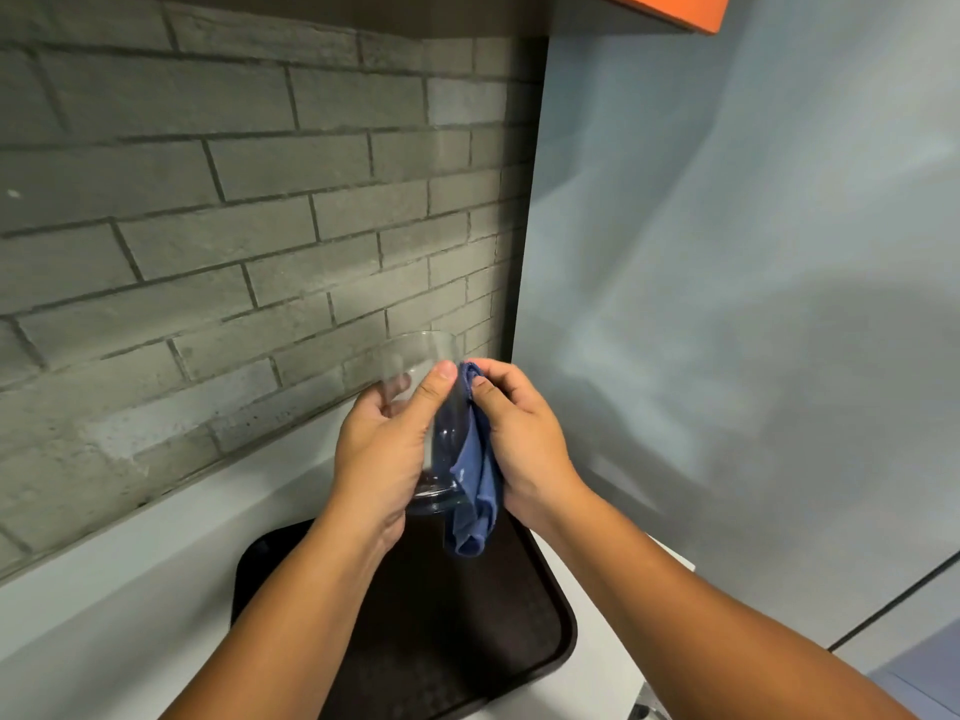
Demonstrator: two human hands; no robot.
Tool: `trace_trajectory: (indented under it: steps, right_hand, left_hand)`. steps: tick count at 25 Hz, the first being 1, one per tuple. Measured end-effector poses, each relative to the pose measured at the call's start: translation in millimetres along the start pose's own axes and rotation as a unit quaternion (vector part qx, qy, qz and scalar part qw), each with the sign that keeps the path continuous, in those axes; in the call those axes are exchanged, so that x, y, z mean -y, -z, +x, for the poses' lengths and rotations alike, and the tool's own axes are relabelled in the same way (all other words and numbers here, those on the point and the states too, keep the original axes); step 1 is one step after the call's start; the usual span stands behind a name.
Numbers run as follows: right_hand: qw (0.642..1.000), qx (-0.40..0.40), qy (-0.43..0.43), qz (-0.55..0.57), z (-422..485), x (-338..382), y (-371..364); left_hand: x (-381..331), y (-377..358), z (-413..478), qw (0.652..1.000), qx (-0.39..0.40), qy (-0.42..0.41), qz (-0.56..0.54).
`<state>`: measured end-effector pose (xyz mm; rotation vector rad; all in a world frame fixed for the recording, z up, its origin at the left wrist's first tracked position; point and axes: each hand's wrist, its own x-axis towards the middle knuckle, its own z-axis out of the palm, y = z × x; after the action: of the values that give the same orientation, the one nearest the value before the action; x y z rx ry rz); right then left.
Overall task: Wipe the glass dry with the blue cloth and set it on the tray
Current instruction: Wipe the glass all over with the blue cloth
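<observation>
A clear drinking glass (423,356) is held upright in the air above the tray, its rim toward the brick wall. My left hand (379,454) wraps around its left side, thumb across the front. My right hand (519,439) presses a folded blue cloth (475,491) against the glass's right side; the cloth's lower end hangs below the glass's base. Under both hands lies a dark brown tray (467,641) with nothing seen on it.
The tray rests on a white counter (130,589) that runs along a grey brick wall (234,226). A pale blue-grey wall (727,304) closes the right side. An orange cabinet edge (675,7) sits overhead. The counter's right edge falls off near the tray.
</observation>
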<state>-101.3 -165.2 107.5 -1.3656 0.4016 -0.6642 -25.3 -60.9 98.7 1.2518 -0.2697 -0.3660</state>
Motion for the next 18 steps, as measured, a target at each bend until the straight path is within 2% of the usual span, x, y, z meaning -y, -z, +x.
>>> trace_trajectory:
  steps: [1,2,5,9,10,11,13,14,15,17,18]
  right_hand:
    - [1.0,-0.015,-0.012,0.008,-1,1,0]
    - [1.0,-0.024,0.013,-0.007,-1,-1,0]
    - [0.988,0.039,0.127,-0.074,-11,3,-1]
    - [0.992,0.025,0.101,-0.07,-14,-1,-5]
    - [0.984,0.026,0.143,-0.098,-20,0,-7]
    - [0.971,0.039,0.2,-0.127,-27,-2,-6]
    - [0.906,0.09,0.336,-0.24,-32,-1,1]
    - [0.879,0.105,0.372,-0.279,-26,-3,5]
    - [0.88,0.103,0.363,-0.288,-21,-4,9]
    - [0.906,0.084,0.306,-0.279,-18,-3,10]
    - [0.898,0.089,0.319,-0.29,-23,-2,8]
  left_hand:
    - [1,-1,-2,1.0,-0.002,-0.001,0.001]
    - [2,-1,-1,1.0,-0.011,0.005,0.002]
    - [0,4,0,0.994,-0.028,0.093,-0.059]
    - [-2,4,-6,0.977,-0.003,0.173,-0.122]
    - [-2,5,-5,0.975,0.011,0.183,-0.126]
    - [0,6,-4,0.97,0.032,0.195,-0.142]
    - [4,9,-2,0.952,0.071,0.231,-0.188]
    - [4,9,-2,0.946,0.078,0.242,-0.203]
    - [3,8,-3,0.943,0.078,0.248,-0.206]
    - [4,8,-5,0.941,0.066,0.262,-0.205]
    - [5,9,-5,0.94,0.062,0.266,-0.204]
